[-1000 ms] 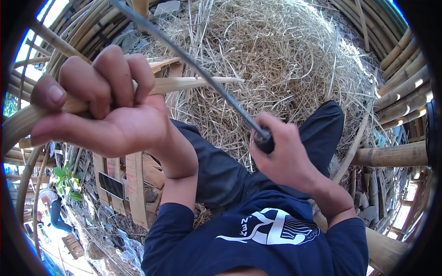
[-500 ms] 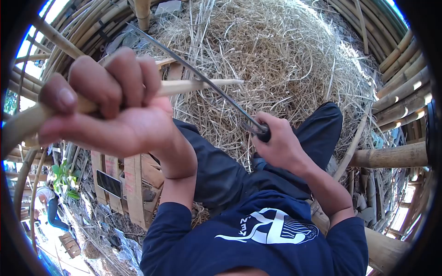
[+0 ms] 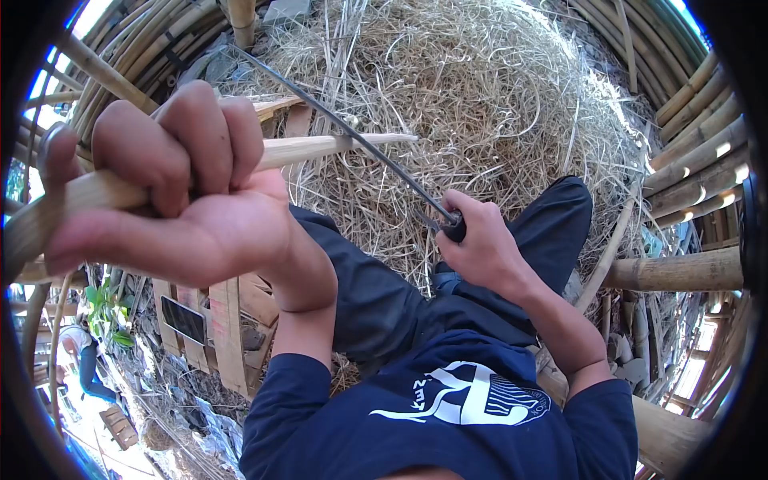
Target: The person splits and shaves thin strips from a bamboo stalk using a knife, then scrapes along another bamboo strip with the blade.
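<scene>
The left hand (image 3: pixel 180 192), near 10 o'clock, grasped a wooden strip (image 3: pixel 308 149) whose pointed end faced 3 o'clock. The right hand (image 3: pixel 486 246), at 3 o'clock, grasped a knife (image 3: pixel 392 167); its blade extended toward 10 o'clock, crossing the wooden strip. Straw (image 3: pixel 480 96) lay toward 1 o'clock.

The ground (image 3: pixel 172 388) bears a broad, thick heap of pale, curled shavings (image 3: pixel 488 96), with longer straight strips (image 3: pixel 340 48) strewn over its upper left part. A grey block (image 3: pixel 288 11) sits at the heap's far edge. Left of it, flat wooden slats (image 3: pixel 230 336) carry a dark-screened smartphone (image 3: pixel 183 320). Crumpled plastic sheeting (image 3: pixel 220 436) lies on the littered ground nearer the lower left edge.
</scene>
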`<state>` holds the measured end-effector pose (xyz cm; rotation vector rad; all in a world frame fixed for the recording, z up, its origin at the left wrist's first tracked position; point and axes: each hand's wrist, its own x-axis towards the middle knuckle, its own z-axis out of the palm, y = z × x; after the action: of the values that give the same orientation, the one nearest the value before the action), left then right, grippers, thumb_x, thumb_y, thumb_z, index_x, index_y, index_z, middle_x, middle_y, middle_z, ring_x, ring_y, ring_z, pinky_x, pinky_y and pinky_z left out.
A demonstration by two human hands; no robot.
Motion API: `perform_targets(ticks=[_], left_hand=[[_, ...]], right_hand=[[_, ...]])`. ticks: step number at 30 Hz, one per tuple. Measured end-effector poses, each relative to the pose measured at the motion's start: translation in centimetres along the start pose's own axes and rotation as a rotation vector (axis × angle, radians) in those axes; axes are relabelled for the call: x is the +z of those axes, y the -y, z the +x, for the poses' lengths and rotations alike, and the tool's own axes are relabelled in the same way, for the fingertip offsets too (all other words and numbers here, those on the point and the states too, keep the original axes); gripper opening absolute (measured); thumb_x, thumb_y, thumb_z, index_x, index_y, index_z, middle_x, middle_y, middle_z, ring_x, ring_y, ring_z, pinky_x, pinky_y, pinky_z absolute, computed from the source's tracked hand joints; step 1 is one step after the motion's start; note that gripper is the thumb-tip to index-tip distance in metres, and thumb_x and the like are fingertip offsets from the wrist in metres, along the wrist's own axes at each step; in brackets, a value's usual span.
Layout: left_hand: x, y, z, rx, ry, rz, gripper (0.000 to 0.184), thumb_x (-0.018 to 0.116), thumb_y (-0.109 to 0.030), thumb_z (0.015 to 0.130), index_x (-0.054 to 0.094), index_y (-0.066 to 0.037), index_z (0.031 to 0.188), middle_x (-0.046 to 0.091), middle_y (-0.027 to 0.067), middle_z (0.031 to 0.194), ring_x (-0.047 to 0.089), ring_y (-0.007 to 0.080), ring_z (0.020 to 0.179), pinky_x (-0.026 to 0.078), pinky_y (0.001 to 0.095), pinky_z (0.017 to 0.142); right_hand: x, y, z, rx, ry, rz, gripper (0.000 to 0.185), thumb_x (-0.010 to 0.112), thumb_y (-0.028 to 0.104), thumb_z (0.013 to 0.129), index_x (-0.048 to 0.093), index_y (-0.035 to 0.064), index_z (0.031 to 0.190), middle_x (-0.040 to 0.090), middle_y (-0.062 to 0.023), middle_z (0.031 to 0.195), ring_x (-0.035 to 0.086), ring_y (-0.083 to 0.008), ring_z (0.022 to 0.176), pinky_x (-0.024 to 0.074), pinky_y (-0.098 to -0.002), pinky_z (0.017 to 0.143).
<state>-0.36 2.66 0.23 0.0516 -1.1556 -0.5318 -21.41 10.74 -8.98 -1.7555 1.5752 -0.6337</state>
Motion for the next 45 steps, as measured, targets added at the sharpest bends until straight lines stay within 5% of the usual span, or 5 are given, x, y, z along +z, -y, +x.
perform_targets(ticks=[18, 33, 35, 39, 45], left_hand=[[0.3, -0.2, 0.4, 0.037, -0.092, 0.240, 0.046, 0.044, -0.059, 0.092, 0.029, -0.020, 0.072, 0.026, -0.0069, 0.059, 0.014, 0.0042, 0.044, 0.008, 0.0207, 0.037], [-0.3, -0.1, 0.6, 0.046, -0.103, 0.370, 0.050, 0.057, -0.056, 0.088, 0.030, -0.019, 0.066, 0.027, -0.0076, 0.059, 0.014, 0.0039, 0.045, 0.008, 0.0211, 0.039], [-1.2, -0.2, 0.6, -0.028, -0.032, -0.156, 0.051, 0.057, -0.056, 0.087, 0.029, -0.019, 0.065, 0.027, -0.0078, 0.059, 0.015, 0.0039, 0.045, 0.008, 0.0214, 0.040], [0.0, 0.2, 0.6, 0.101, -0.156, 0.332, 0.054, 0.055, -0.055, 0.089, 0.024, -0.018, 0.064, 0.025, -0.0075, 0.059, 0.014, 0.0040, 0.045, 0.007, 0.0213, 0.040], [-1.8, 0.0, 1.5, 0.041, 0.013, 0.077, 0.042, 0.043, -0.053, 0.095, 0.034, -0.021, 0.070, 0.027, -0.0073, 0.060, 0.015, 0.0030, 0.043, 0.008, 0.0188, 0.035]], right_hand=[[0.4, 2.1, 0.4, -0.044, -0.003, 0.107, 0.019, 0.063, 0.008, 0.073, 0.055, 0.0008, 0.088, 0.058, -0.0223, 0.062, 0.061, -0.0424, 0.065, 0.0479, -0.0464, 0.062], [1.3, 1.5, 0.8, -0.142, -0.085, 0.094, 0.016, 0.063, 0.003, 0.071, 0.052, -0.0016, 0.083, 0.056, -0.0171, 0.060, 0.059, -0.0357, 0.055, 0.0453, -0.0376, 0.053], [1.7, 1.1, 1.0, -0.153, -0.088, 0.094, 0.017, 0.063, 0.002, 0.071, 0.051, -0.0013, 0.082, 0.055, -0.0176, 0.061, 0.060, -0.0353, 0.056, 0.0453, -0.0373, 0.054], [3.0, -4.1, 2.0, 0.099, -0.035, 0.084, 0.018, 0.062, 0.009, 0.073, 0.056, 0.0006, 0.087, 0.060, -0.0230, 0.066, 0.061, -0.0424, 0.067, 0.0495, -0.0469, 0.062], [2.0, -0.6, 1.5, -0.023, -0.053, 0.083, 0.021, 0.062, 0.010, 0.073, 0.056, 0.0001, 0.090, 0.060, -0.0222, 0.066, 0.061, -0.0427, 0.068, 0.0498, -0.0481, 0.063]])
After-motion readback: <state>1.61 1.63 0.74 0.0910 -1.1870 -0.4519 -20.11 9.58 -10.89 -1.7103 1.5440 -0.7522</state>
